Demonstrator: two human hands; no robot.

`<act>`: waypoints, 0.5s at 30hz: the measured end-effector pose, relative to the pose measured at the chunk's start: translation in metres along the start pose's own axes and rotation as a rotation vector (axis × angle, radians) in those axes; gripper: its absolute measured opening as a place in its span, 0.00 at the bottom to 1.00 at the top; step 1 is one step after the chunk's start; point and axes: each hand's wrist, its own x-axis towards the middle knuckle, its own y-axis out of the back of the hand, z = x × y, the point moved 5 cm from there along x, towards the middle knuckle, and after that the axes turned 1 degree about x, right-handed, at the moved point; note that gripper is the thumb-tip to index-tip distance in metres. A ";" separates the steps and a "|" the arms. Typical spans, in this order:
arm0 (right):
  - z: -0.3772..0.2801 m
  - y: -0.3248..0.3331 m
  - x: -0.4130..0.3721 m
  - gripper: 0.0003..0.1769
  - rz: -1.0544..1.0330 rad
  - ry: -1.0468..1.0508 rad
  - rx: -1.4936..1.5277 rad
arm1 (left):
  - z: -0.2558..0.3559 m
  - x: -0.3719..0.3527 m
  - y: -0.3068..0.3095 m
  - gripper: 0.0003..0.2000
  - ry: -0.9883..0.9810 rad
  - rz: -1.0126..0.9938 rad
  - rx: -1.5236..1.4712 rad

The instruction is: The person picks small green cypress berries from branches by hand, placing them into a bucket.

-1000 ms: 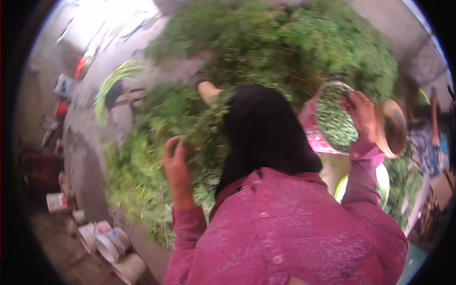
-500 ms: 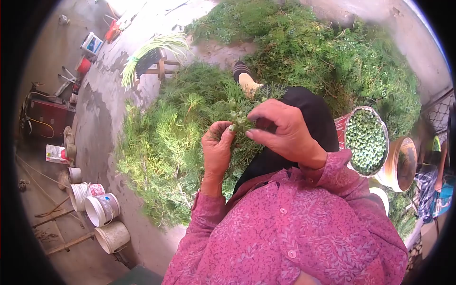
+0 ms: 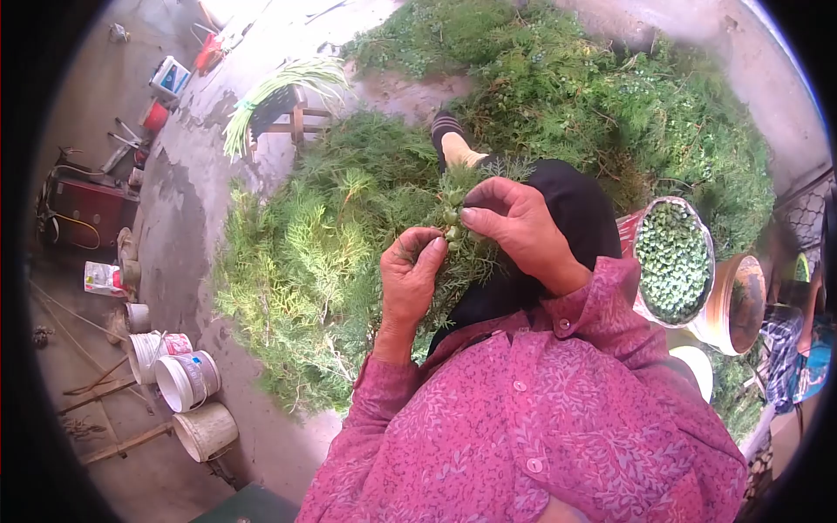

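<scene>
My left hand (image 3: 410,281) pinches a leafy evergreen sprig (image 3: 475,261) between thumb and fingers, above my lap. Small round green cones (image 3: 453,234) sit on the sprig by my left thumb tip. My right hand (image 3: 523,228) closes thumb and forefinger on a green cone at the upper part of the same sprig, just right of my left hand. Its other fingers are curled, and the exact grip is partly hidden. To my right stands a bucket (image 3: 639,301) filled with picked green cones (image 3: 671,261).
Cut evergreen branches (image 3: 305,253) spread before me, with another large heap (image 3: 610,96) behind. A second bucket (image 3: 748,305) stands beside the full one. Long green stalks (image 3: 288,87) lie on a small stool (image 3: 298,122). White buckets (image 3: 187,383) line the left side.
Both hands have shifted slightly to the right with the sprig. My right thumb and forefinger, apart before, have come together on a cone.
</scene>
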 end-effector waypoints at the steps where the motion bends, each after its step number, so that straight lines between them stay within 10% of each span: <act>1: -0.001 0.002 -0.002 0.07 0.031 0.030 -0.036 | 0.000 0.000 0.000 0.02 -0.011 -0.002 -0.004; 4: -0.013 0.018 0.004 0.07 0.329 0.511 -0.726 | 0.002 -0.005 0.001 0.02 0.009 0.048 0.023; 10: 0.026 0.022 0.017 0.07 -0.141 -0.370 0.648 | 0.003 -0.007 0.016 0.02 0.064 0.076 -0.201; 15: 0.046 -0.009 -0.010 0.12 -0.400 -0.528 0.789 | 0.003 -0.008 0.014 0.02 0.044 0.046 -0.196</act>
